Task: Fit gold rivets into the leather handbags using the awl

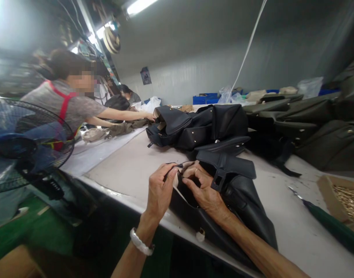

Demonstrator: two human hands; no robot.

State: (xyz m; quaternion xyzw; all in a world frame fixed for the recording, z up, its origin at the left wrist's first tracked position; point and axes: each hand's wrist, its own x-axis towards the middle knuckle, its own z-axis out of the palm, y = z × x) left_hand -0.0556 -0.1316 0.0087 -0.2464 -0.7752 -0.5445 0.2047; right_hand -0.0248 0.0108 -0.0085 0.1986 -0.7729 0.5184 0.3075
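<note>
A black leather bag (249, 204) lies on the table in front of me, its mouth toward my hands and a flap with a buckle-like loop folded back. My left hand (161, 189) is closed on the bag's edge, thumb pressed against the fingers, with pale lining showing beside it. Close by, my right hand (204, 185) pinches the same opening, its fingertips partly inside. Whether a small part sits between the fingertips is hidden. A small metal fitting (200, 234) shows on the bag's near side.
More black bags (205, 123) are heaped behind, and olive ones (315, 116) fill the right. A green-handled tool (333, 220) lies beside a cardboard box (324, 189) of small brass-coloured parts. At left stand a fan (26, 146) and a co-worker (69, 100) reaching across the table.
</note>
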